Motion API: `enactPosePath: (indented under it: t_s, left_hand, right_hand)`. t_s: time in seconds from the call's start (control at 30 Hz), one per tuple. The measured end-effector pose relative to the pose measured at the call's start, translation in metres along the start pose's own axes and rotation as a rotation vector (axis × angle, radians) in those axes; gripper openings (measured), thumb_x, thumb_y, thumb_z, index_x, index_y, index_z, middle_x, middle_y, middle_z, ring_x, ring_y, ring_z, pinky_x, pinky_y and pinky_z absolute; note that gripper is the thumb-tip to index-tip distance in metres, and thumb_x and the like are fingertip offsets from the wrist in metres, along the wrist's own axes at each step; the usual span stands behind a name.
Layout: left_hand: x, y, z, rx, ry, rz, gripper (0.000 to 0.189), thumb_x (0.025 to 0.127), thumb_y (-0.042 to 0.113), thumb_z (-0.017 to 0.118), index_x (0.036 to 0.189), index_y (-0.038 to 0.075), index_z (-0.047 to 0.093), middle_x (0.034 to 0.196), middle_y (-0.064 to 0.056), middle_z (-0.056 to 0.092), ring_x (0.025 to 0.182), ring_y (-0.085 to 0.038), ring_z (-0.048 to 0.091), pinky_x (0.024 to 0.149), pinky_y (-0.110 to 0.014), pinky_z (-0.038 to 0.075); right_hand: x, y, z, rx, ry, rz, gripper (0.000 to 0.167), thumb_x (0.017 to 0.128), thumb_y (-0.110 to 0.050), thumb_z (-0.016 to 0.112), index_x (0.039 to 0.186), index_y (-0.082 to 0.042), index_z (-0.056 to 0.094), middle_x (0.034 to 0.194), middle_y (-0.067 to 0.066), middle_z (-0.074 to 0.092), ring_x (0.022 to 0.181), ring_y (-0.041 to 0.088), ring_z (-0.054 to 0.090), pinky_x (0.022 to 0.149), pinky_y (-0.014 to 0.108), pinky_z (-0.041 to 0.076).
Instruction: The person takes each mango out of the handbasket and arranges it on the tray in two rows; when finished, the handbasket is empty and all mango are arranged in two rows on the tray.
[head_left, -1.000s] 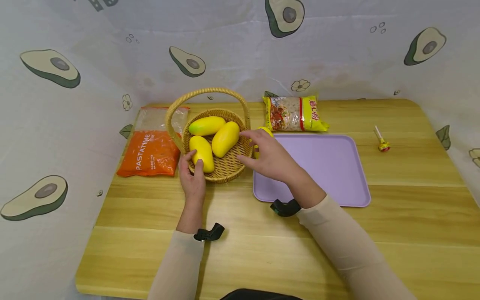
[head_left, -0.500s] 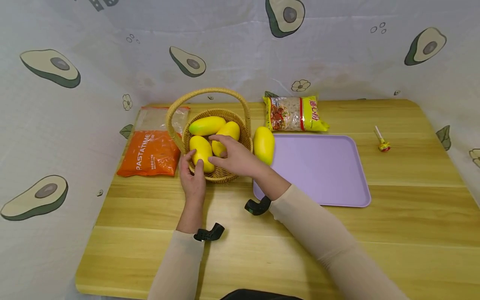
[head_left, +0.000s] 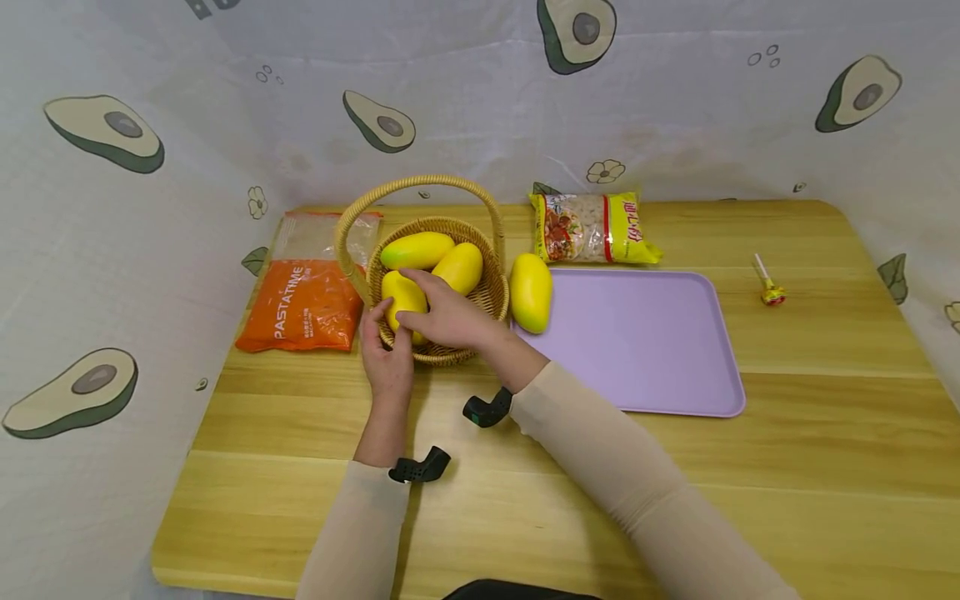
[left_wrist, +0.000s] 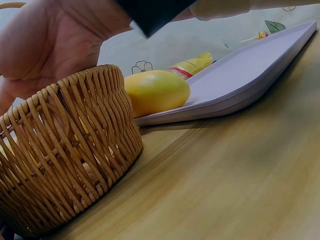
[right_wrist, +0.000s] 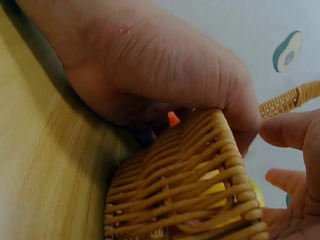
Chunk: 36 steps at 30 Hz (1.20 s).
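A wicker basket [head_left: 450,357] stands at the middle left of the table, with three yellow mangoes inside. The left hand [head_left: 386,358] grips its front-left rim, thumb hooked over the edge, as the right wrist view shows. Over the front-left mango [head_left: 403,292] is the right hand [head_left: 453,321], thumb and fingers spread apart; whether they touch the mango is hard to tell. Behind it lie a greenish-yellow mango [head_left: 414,250] and another mango [head_left: 462,267]. One more mango [head_left: 531,292] lies outside the basket, at the left edge of the lilac tray [head_left: 645,350].
An orange pasta bag [head_left: 303,308] lies left of the basket, whose tall arched handle [head_left: 420,181] rises above the rim. Behind the tray is a yellow-ended clear food packet [head_left: 592,229]. A lollipop [head_left: 768,283] lies at the right of the wooden table [head_left: 825,450].
The right hand has moved left from the mango by the tray, across the basket, to above the front-left mango. The left hand has stayed on the basket rim.
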<state>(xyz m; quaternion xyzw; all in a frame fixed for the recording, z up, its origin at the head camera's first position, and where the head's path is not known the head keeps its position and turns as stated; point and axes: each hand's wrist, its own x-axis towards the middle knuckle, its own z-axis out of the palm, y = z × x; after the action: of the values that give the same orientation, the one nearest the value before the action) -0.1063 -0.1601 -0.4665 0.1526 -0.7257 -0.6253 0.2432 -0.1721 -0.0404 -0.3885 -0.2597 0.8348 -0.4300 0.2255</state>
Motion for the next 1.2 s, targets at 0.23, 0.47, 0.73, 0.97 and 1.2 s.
enactPosePath:
  t_s: [0.23, 0.47, 0.73, 0.97, 1.2]
  left_hand:
    - [0.0, 0.0, 0.0, -0.009, 0.004, -0.011, 0.041, 0.09, 0.004, 0.065, 0.13, 0.006, 0.062, 0.149, -0.015, 0.048, 0.154, -0.028, 0.029, 0.128, -0.044, 0.021]
    - [-0.001, 0.002, 0.001, -0.018, 0.003, -0.003, 0.043, 0.088, 0.004, 0.068, 0.13, 0.005, 0.061, 0.147, -0.015, 0.05, 0.151, -0.027, 0.034, 0.127, -0.044, 0.025]
    - [0.0, 0.001, 0.0, -0.02, -0.001, 0.0, 0.045, 0.087, 0.003, 0.068, 0.131, 0.005, 0.06, 0.147, -0.015, 0.049, 0.15, -0.028, 0.035, 0.127, -0.045, 0.026]
    - [-0.001, 0.001, 0.0, -0.019, 0.0, 0.009, 0.046, 0.086, 0.003, 0.068, 0.131, 0.004, 0.06, 0.147, -0.016, 0.049, 0.15, -0.028, 0.035, 0.128, -0.045, 0.023]
    - [0.0, 0.0, 0.0, -0.019, 0.012, 0.027, 0.046, 0.084, 0.002, 0.071, 0.129, 0.003, 0.061, 0.144, -0.018, 0.052, 0.149, -0.029, 0.037, 0.128, -0.043, 0.022]
  right_hand:
    - [0.007, -0.003, 0.006, -0.077, 0.052, 0.034, 0.074, 0.098, -0.032, 0.06, 0.162, -0.016, 0.027, 0.167, 0.009, 0.031, 0.155, 0.026, 0.029, 0.126, 0.044, 0.028]
    - [0.007, -0.007, 0.008, -0.092, 0.073, 0.066, 0.074, 0.097, -0.032, 0.062, 0.162, -0.017, 0.03, 0.166, 0.008, 0.035, 0.154, 0.027, 0.032, 0.125, 0.045, 0.03]
    - [0.012, -0.008, 0.012, -0.133, 0.1, 0.089, 0.073, 0.096, -0.033, 0.062, 0.16, -0.016, 0.033, 0.163, 0.008, 0.04, 0.15, 0.026, 0.039, 0.123, 0.044, 0.035]
    - [0.015, -0.009, 0.016, -0.185, 0.122, 0.125, 0.07, 0.096, -0.034, 0.063, 0.159, -0.017, 0.037, 0.161, 0.005, 0.043, 0.148, 0.024, 0.042, 0.121, 0.043, 0.037]
    - [0.017, -0.011, 0.018, -0.245, 0.145, 0.147, 0.065, 0.095, -0.029, 0.064, 0.156, -0.016, 0.043, 0.16, 0.004, 0.046, 0.147, 0.023, 0.044, 0.118, 0.044, 0.041]
